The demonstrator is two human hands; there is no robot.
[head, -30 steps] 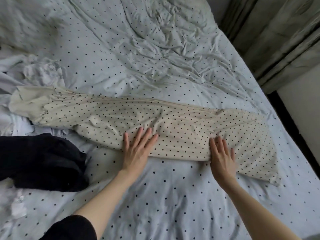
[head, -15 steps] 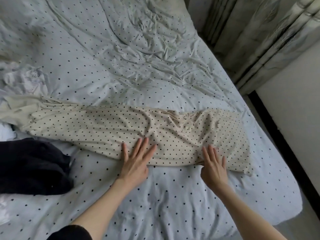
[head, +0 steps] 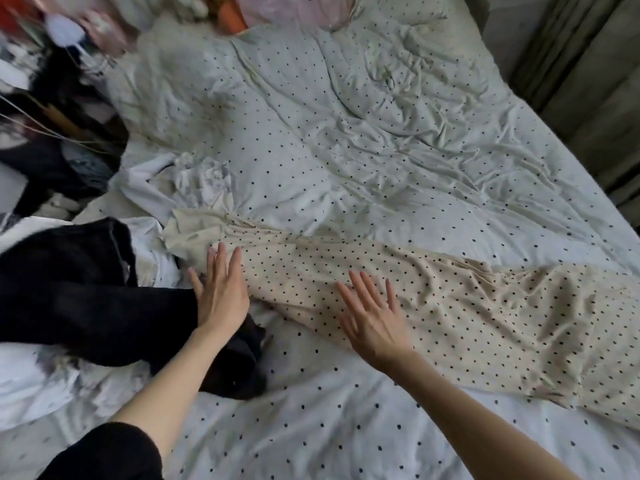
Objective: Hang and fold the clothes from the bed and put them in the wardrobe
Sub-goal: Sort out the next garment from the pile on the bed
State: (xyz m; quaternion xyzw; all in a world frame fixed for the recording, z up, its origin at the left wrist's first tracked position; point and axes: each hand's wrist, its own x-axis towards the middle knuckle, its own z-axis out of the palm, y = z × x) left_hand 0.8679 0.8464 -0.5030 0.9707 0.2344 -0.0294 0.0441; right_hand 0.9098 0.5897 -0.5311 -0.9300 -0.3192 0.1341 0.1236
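Both hands flat, fingers straight: left hand and right hand press the cream dotted garment beneath them, smoothing it; next, likely folding one end over.

1. No readable text, label, brand, number or sign anywhere in the head view.
2. Pale pink object at the far edge of the bed carries a few dark marks near its upper right; too small and blurred to read.
3. Dots on the white black-dotted bed cover are a pattern, not characters.
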